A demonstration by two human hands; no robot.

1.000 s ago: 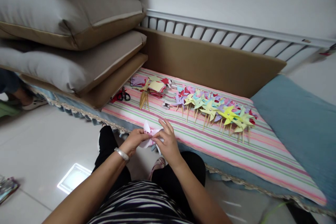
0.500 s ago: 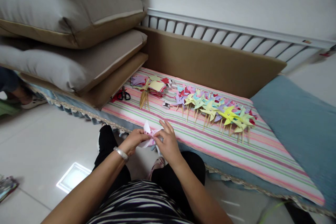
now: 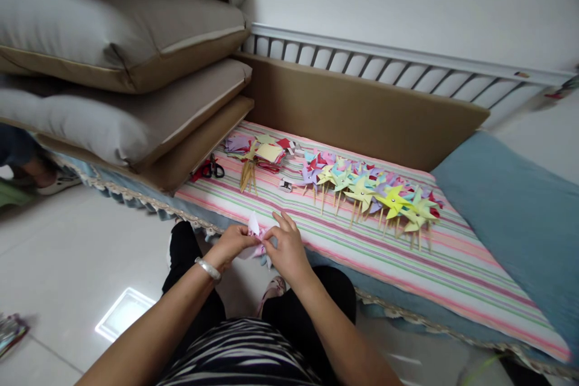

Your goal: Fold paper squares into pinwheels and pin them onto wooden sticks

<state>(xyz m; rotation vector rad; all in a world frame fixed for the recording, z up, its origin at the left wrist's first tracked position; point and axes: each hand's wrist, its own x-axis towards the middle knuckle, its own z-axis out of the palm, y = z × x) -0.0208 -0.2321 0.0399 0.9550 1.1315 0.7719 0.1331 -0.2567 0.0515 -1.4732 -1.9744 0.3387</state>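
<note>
Between my hands, above my lap, is a pink-and-white paper pinwheel point(image 3: 254, 229) with its points folded up. My left hand point(image 3: 236, 242) pinches its left side between thumb and fingers. My right hand point(image 3: 284, 246) presses thumb and index finger at its centre, the other fingers raised. What sits under those fingertips is hidden. Beyond my hands, finished pinwheels on sticks point(image 3: 362, 190) lie in a long overlapping row on the striped cloth point(image 3: 384, 253). A bundle of wooden sticks point(image 3: 248, 177) lies to their left.
Stacks of coloured paper point(image 3: 270, 154) and black-and-red scissors point(image 3: 212, 167) lie at the back left. A small box point(image 3: 286, 185) is near the pinwheels. Stacked cushions point(image 3: 136, 102) rise at the left; a brown panel point(image 3: 362, 108) and railing point(image 3: 384, 66) stand behind. Another person's shoe point(image 3: 58, 182) shows far left.
My right fingers have closed in further over the paper pinwheel's centre, and its right side is now more gathered. The view has shifted slightly. Things on the cloth stay put.
</note>
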